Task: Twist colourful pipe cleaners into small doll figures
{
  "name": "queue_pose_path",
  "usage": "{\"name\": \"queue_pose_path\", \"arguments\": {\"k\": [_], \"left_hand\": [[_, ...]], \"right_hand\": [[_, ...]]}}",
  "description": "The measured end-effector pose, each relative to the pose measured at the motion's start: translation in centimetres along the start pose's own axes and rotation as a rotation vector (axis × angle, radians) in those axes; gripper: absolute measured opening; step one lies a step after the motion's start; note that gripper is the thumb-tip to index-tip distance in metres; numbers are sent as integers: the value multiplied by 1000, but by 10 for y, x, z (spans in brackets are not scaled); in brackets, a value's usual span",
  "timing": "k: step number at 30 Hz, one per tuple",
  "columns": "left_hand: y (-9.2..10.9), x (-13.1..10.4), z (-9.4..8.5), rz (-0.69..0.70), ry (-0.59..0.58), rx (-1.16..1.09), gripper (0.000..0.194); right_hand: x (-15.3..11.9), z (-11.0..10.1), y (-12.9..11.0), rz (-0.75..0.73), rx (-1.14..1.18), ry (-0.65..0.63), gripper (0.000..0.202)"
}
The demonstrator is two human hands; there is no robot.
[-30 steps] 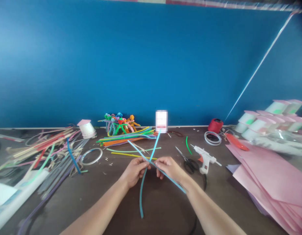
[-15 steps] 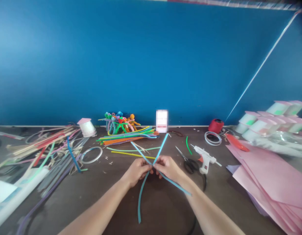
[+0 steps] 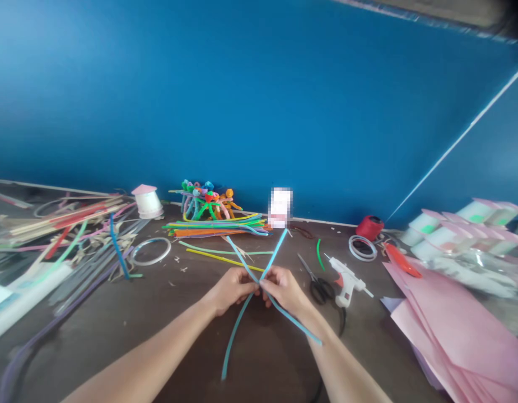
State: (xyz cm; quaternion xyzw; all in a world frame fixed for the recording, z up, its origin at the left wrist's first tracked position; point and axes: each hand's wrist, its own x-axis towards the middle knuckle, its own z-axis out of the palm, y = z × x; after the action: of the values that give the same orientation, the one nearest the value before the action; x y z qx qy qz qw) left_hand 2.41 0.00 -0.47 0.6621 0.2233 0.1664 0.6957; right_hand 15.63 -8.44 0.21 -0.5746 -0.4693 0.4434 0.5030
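Behind everything, a plain blue wall, wide and flat, with one pale diagonal line at right. Below, a dark brown bench, matt, apparently firm, strewn with small scraps. On it at right, broad pink sheets and stacked white cups with pink tops. Toward the back, a bundle of coloured pipe cleaners, just in front of small pipe-cleaner figures. Right of the hands, a white glue gun beside open-bladed scissors.

Over the middle of the bench, light-blue pipe cleaners crossed in an X, upper ends reaching away, lower ends drooping toward the viewer, one across the right forearm. Very light, by the look; soft outside, probably fuzzy, though too blurred here to be sure. Springy but easily bent, thus prone to swing or kink at the long free ends; hardly slippery or fragile.

Best held right at the crossing, with light fingertip pressure. Left hand and right hand close beside each other there, each grip pinched on the light-blue pipe cleaners; exact fingertip contact partly hidden.
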Motion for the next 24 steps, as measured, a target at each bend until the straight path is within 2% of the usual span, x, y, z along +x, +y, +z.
{"name": "queue_pose_path", "arguments": {"k": [14,20,24], "left_hand": [[-6,3,0,-1,31,9,16],[0,1,-1,-10,13,-100,21],[1,1,0,-9,55,-90,19]], "right_hand": [[1,0,2,30,-20,18,19],[0,-1,3,12,-39,40,20],[0,-1,2,-9,-37,40,19]]}}
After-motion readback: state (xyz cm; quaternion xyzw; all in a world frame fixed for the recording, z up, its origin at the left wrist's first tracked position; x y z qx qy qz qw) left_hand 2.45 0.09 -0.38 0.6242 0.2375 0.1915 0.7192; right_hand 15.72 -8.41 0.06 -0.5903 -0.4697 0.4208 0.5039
